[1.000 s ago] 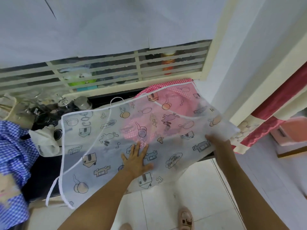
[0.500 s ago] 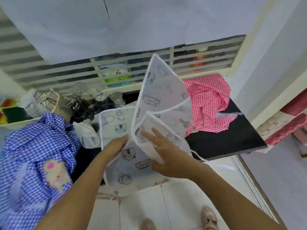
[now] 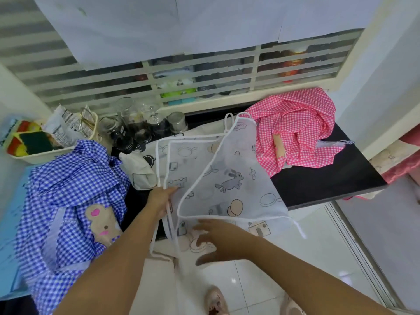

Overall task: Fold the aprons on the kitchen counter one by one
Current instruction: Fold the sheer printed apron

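Observation:
A thin white apron [image 3: 227, 178] printed with small cartoons lies folded over itself on the black counter [image 3: 318, 180], its lower part hanging past the front edge. My left hand [image 3: 162, 198] holds its left edge, fingers on the cloth. My right hand [image 3: 218, 237] hovers open with spread fingers just below the folded flap's bottom edge. A blue checked apron [image 3: 75, 196] with a bear patch is heaped at the left. A pink checked apron [image 3: 295, 133] is bunched at the back right.
Glass jars [image 3: 141, 126] stand at the back of the counter before a slatted window. A tray with sponges [image 3: 29, 142] sits at the far left beside a white cloth bundle [image 3: 138, 169]. White floor tiles and my feet [image 3: 216, 301] show below.
The apron was spread wide over the pink one, then its right half swung up and over to the left. That flap now lies flat, and my right hand has let go.

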`<state>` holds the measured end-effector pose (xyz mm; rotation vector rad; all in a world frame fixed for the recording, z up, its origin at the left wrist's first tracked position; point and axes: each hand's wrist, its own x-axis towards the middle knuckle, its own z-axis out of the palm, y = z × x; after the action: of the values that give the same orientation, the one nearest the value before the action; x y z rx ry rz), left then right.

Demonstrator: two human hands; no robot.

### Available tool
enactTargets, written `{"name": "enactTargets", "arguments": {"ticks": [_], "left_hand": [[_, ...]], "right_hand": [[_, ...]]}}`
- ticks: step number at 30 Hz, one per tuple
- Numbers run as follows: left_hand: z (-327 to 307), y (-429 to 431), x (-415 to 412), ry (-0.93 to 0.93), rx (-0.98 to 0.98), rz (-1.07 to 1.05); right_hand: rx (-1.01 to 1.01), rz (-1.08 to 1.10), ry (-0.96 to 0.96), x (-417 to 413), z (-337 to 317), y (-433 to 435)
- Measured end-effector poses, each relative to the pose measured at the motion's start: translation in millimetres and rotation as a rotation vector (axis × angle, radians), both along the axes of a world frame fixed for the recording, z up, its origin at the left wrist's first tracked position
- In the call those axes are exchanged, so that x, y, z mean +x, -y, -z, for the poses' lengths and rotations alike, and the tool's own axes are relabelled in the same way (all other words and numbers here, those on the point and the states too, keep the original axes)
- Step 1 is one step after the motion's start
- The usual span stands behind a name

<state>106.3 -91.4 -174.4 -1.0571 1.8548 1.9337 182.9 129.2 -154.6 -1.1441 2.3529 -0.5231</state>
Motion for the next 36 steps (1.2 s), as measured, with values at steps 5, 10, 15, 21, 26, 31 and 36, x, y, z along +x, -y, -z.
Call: {"name": "enactTargets", "arguments": {"ticks": [5,10,15,21,26,31,36], "left_hand": [[7.0,-9.2,6.1,-0.086,-0.041,-0.149],[20.9,0.1,2.9,-0.077,-0.133,-0.178],[33.0,10.0,-6.6,-0.029,-0.207,-0.151],[9.7,8.1,-8.8,-0.002,-0.014,-0.168],[-31.8,9.4,-34.6,-0.064,0.058,-0.169],[-73.9,-11.6,-53.0,0.282,-0.606,0.453],[-104.4,-41.4,-109.1,0.149,-0.963,0.819]], "right_hand": [[-0.566,0.909,-0.062,-17.9,-0.2,-65.3],[-0.226,1.415,0.189,-38.5,24.6,-142.1],[-0.113,1.365,0.284,-41.3,28.9,-143.8],[-0.325,1.263,0.480,-39.5,24.3,-121.2],[-0.351,1.297,0.446,-44.6,21.5,-139.9],[-0.277,1.307,0.423,-49.2,20.5,-156.0],[-0.268,1.365,0.384,-46.8,25.3,-168.0]]}}
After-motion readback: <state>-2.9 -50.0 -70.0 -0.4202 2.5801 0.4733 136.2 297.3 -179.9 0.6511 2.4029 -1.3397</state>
